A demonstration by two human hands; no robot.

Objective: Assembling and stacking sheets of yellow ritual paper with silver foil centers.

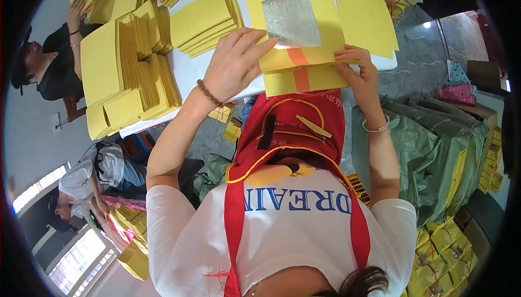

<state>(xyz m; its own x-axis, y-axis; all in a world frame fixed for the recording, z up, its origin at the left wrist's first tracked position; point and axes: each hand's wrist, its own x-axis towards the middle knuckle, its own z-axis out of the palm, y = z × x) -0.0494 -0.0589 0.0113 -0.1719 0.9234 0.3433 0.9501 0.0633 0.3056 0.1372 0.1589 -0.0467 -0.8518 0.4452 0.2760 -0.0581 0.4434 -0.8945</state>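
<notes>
A large yellow paper sheet (325,31) lies at the table's near edge, with a silver foil square (293,23) and an orange-red stripe on it. Its near part is creased, and a flap (320,80) hangs toward my red apron (304,120). At the sheet's left side, my left hand (233,63) is open, fingers stretched toward the foil's lower left corner. My right hand (358,71) pinches the folded edge at the right, thumb below and fingers above. More yellow sheets (366,20) lie just right of it.
Fanned yellow stacks (206,23) and taller piles (103,61) cover the white table's (187,74) left side. Green-wrapped bundles (429,150) stand at my right, near tied yellow packs (445,253). Two people work at left, one in black (62,63), one in white (92,175).
</notes>
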